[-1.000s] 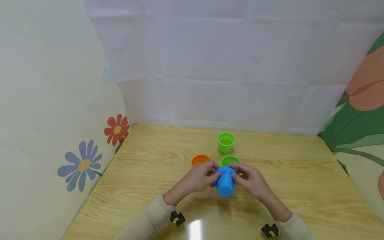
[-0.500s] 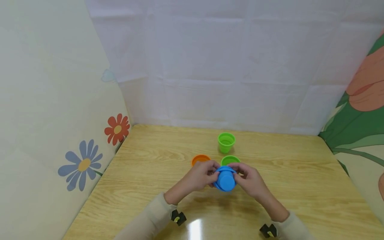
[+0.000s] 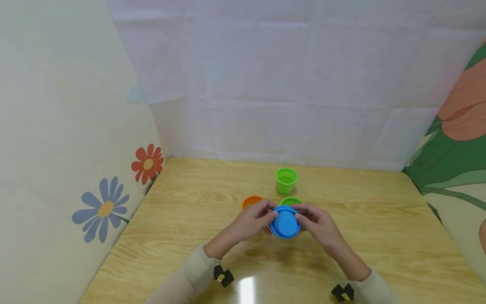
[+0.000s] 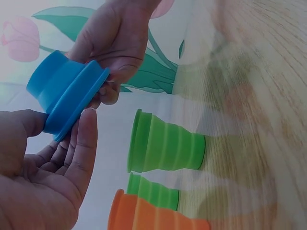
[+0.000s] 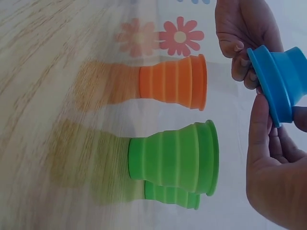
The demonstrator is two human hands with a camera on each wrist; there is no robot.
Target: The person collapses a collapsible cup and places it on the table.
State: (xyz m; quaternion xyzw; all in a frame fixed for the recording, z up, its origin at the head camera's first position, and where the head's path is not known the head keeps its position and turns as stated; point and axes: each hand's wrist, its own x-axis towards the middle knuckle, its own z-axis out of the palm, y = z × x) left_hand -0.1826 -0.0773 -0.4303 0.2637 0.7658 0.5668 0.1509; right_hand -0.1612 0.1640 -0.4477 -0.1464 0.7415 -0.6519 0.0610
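1. Largest of all, a creased white cloth (image 3: 288,76) filled the upper middle of the head view.
2. Below it, the wood-grained desk (image 3: 197,181) spread across the lower part, with a bright reflection at the bottom edge.
3. A pale wall (image 3: 57,105) took up the left side, printed with a blue flower (image 3: 105,210) and a red flower (image 3: 148,164); large green leaves (image 3: 440,156) showed at the right edge.
4. My beige sleeves (image 3: 186,274) came in from the bottom of the frame.
5. My left hand (image 3: 250,223), just below and right of centre, pinched the left side of a blue cup (image 3: 286,224) between thumb and fingers; my right hand (image 3: 320,228) pinched its right side the same way.
6. That blue cup was between my hands, raised off the desk and tilted, its base turned towards me and its rim facing away.
7. Beyond it, a green cup (image 3: 286,180) stood upright right of centre, and a nearer green cup (image 3: 291,201) was partly hidden behind the blue one.
8. An orange cup (image 3: 252,201) stood upright left of the nearer green one, partly covered by my left hand.
9. Smallest were the black pieces (image 3: 223,276) at my cuffs, near the bottom edge.
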